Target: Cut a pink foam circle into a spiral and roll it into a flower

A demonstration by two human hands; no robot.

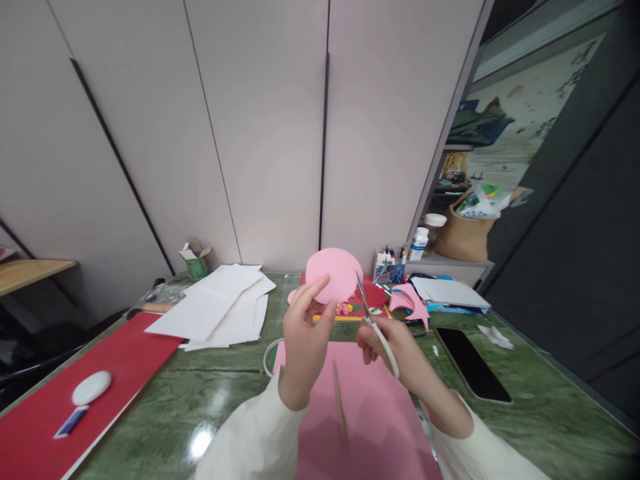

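A rounded piece of pink paper [340, 270] is raised above the table, pinched between the thumb and fingers of my left hand [309, 327]. My right hand [390, 340] grips a pair of scissors [369, 313] with white handles, their blades at the paper's right edge. Under both hands lies a large pink sheet [370, 413] with a slim pencil-like stick [339, 400] on it. Behind the round piece, partly hidden, is a red sheet [373, 293] with small coloured pieces. Pink paper offcuts [411, 303] rest to its right.
White papers [220, 307] and a red board [100, 387] bearing a white oval object [92, 388] occupy the left. On the right are a black phone [473, 363], a stack of papers [450, 293] and a pen holder [389, 268]. Cabinet doors [260, 133] rise behind the table.
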